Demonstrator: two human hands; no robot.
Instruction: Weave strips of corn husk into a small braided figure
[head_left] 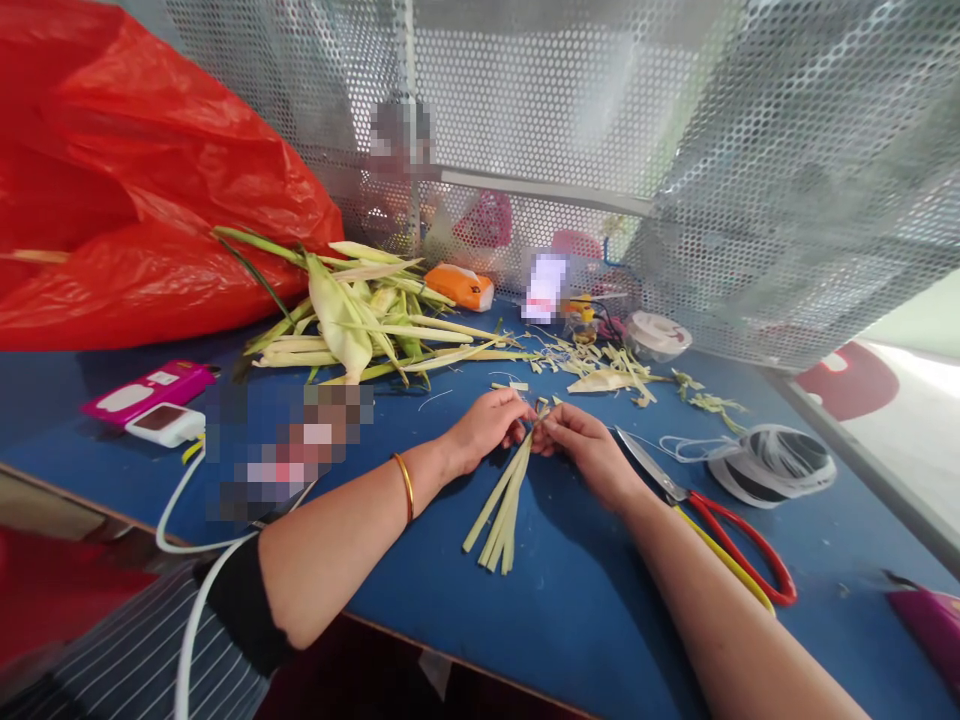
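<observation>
While leaf strips (510, 505) are pinched at top by left hand (487, 428) and right hand (587, 450), fingers closed, bunching seems in hand; firm grip is likely needed next

On the left forearm (341, 550) a plain golden bangle (406, 487) is worn; a black sleeve (241, 605) and dark, pale-striped clothing (131, 645) are seen.

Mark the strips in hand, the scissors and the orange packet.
Strips (513, 495): head view, middle of the bundle.
Scissors (680, 493): head view, at the pivot.
Orange packet (457, 288): head view, on its orange wrapping.
</observation>
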